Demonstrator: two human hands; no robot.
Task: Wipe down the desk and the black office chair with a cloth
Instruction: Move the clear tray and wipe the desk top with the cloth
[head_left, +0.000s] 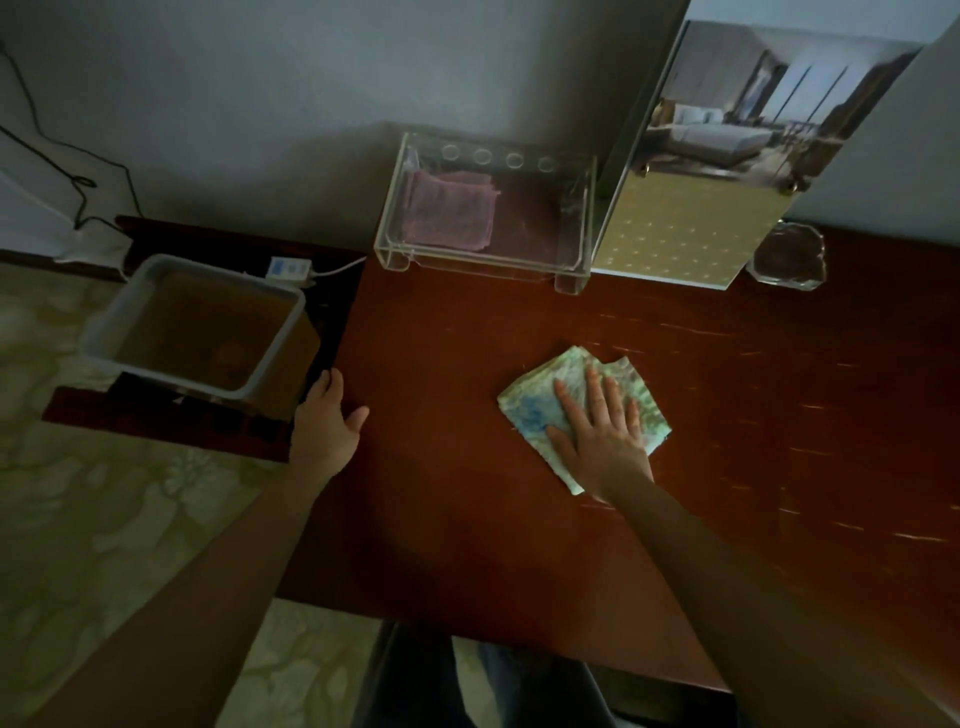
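glossy wooden desk (467, 519), soft cloth (540, 405), clear acrylic tray (571, 270)

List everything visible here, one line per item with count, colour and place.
desk: one, reddish-brown, centre and right
cloth: one, green-white-blue, on desk under right hand
clear tray: one, transparent, desk's far edge
pink cloth: one, pink, inside clear tray
picture card: one, gold with room photo, right of tray
glass piece: one, clear, desk's far right
bin: one, white-lined, dark stand left of desk
switch box: one, white, behind bin
cable: one, black, wall at left
carpet: one, pale patterned, left of desk
left hand: one, rests on desk's left edge
right hand: one, flat, pressing cloth
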